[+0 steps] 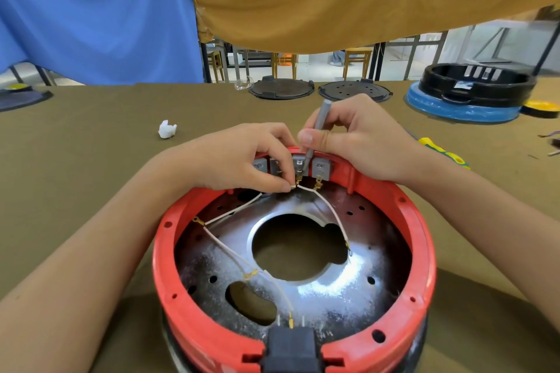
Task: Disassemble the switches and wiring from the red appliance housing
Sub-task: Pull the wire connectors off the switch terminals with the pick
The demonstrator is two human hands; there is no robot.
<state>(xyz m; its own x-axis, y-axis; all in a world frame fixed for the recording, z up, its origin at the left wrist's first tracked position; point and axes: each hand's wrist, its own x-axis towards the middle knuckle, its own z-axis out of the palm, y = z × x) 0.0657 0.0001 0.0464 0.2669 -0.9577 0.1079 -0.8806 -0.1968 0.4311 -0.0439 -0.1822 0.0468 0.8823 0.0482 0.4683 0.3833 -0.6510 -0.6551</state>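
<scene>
The red housing (422, 239) sits upside down on the olive tablecloth (91, 160) close to the near edge, its round rim open upward and a shiny metal plate (348, 275) with a large central hole filling the inside. Along the far wall of the rim stands a row of grey switches (319, 166), and both hands meet there. The left hand (242, 157) has its thumb and fingers pinched together on a brass connector (298, 181) at the end of a white wire (331, 212), just under one switch. The right hand (360, 142) is curled round a thin grey tool (315, 136) (held like a pen), whose tip points down onto that same switch. More white wires (230, 251) loop loosely across the plate to a black plug socket (292, 345) set in the near wall. Room inside the rim is tight at the far side, where hands, switches and wires crowd together; the middle of the plate lies open. On the cloth to the left is a crumpled white scrap (166, 129), well apart; behind the right wrist lies a yellow-green screwdriver (442, 152). Two black discs (281, 88) and a black and blue housing (469, 94) line the far edge
</scene>
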